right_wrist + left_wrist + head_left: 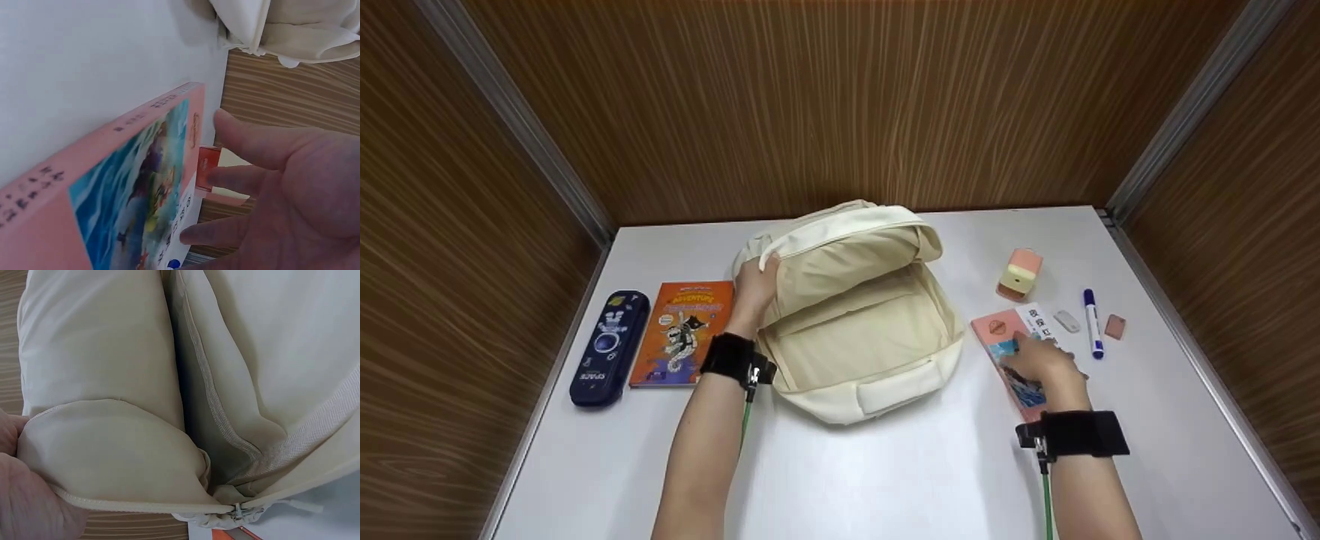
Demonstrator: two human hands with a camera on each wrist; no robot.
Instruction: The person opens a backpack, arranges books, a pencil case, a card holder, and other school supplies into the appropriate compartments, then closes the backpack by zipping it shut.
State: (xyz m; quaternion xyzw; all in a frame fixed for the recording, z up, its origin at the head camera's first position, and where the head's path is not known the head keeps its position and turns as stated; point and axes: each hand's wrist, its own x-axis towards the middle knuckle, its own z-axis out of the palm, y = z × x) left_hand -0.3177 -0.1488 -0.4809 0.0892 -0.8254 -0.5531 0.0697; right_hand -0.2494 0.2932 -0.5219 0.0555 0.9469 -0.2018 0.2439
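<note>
Left hand (755, 281), centre-left of frame, pinches the flap edge of the cream bag (855, 315), apparently propping the mouth wide; soft canvas, coarse zip tape, empty lining showing. Right hand (1046, 364), lower right, fingers spread loosely over the pink book (1011, 360), touching its glossy cover, not yet gripping. Book lies flat on the white bench (885, 480), just right of the bag. Orange book (679, 334) and navy case (607, 349) left.

bare table (885, 480) lies in front of the open backpack (855, 330); books (679, 334), pencil case (607, 349) and marker (1093, 322) crowd its sides.
</note>
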